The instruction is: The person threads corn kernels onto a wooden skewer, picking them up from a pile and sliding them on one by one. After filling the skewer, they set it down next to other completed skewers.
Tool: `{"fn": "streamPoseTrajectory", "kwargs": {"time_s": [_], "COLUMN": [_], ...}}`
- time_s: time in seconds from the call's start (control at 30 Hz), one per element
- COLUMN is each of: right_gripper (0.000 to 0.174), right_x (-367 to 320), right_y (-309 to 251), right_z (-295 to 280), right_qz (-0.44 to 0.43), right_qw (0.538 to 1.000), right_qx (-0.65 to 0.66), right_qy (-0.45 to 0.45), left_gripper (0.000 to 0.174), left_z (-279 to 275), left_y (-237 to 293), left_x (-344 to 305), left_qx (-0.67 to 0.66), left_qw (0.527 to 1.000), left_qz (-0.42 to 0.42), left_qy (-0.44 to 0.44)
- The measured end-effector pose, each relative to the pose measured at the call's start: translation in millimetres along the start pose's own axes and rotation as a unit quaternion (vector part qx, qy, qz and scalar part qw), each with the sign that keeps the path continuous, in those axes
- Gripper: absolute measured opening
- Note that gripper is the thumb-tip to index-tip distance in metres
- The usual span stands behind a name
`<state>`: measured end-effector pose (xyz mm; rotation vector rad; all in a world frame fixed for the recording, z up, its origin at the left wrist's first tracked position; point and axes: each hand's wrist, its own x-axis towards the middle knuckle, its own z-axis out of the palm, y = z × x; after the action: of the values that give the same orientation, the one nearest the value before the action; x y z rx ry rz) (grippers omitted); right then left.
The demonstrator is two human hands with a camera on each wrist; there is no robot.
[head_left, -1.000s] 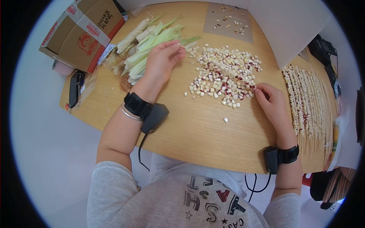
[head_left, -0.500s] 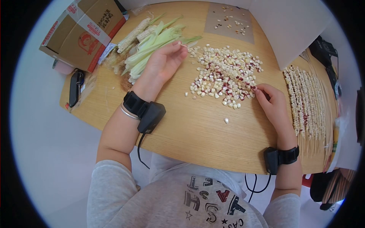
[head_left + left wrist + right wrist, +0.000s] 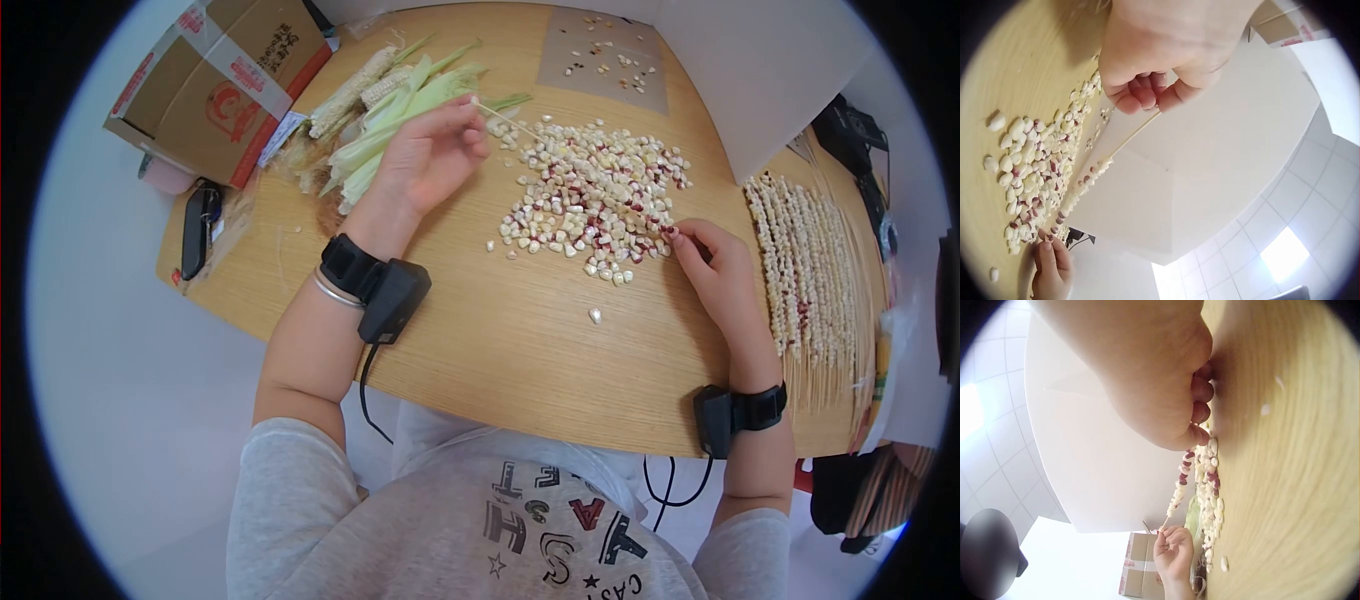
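A thin stick (image 3: 1137, 133) runs between the two hands, threaded with white and dark red kernels (image 3: 1084, 182) along the part toward the right hand. The left hand (image 3: 430, 155) pinches its bare end between thumb and finger, beside the green husks. At the beaded end, the right hand (image 3: 717, 275) pinches the stick's tip with thumb and forefinger, shown also as the far hand (image 3: 1052, 269) in the left wrist view. Beneath the stick spreads a pile of loose white and dark red kernels (image 3: 570, 215) on the wooden table (image 3: 480, 330).
Corn cobs (image 3: 350, 92) and green husks (image 3: 375, 150) lie at the back left by a cardboard box (image 3: 225, 90). Strung kernel sticks (image 3: 805, 265) lie in rows at the right. A grey sheet (image 3: 602, 62) holds scattered kernels at the back. One kernel (image 3: 595, 315) lies in front.
The left hand has turned and shifted slightly up and left, and more of the bare stick shows beside its fingers. The right hand stays nearly in place.
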<state>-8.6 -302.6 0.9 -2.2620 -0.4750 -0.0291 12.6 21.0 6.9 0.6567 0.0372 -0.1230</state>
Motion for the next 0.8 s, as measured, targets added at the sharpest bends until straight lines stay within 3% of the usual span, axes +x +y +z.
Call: {"fn": "streamPoseTrajectory", "kwargs": {"time_s": [0.23, 0.43, 0.8], "right_gripper": [0.017, 0.017, 0.017], "right_x": [-1.1, -1.9, -0.8], "right_y": [-7.0, -4.0, -2.8], "right_z": [-1.0, 1.4, 2.7], "right_qz": [-0.004, -0.015, -0.018], "right_qw": [1.000, 0.999, 0.999], "right_qx": [0.017, 0.041, 0.048], "right_qy": [-0.010, -0.018, 0.001], "left_gripper": [0.016, 0.013, 0.021], "left_z": [2.4, 17.3, 18.3], "left_y": [-5.8, -25.5, -26.3], "left_x": [-1.9, -10.9, -12.2], "left_qx": [-0.004, 0.115, 0.202], "left_qw": [0.999, 0.987, 0.978], "left_qz": [-0.032, -0.091, -0.049], "left_qy": [-0.021, -0.066, -0.031]}}
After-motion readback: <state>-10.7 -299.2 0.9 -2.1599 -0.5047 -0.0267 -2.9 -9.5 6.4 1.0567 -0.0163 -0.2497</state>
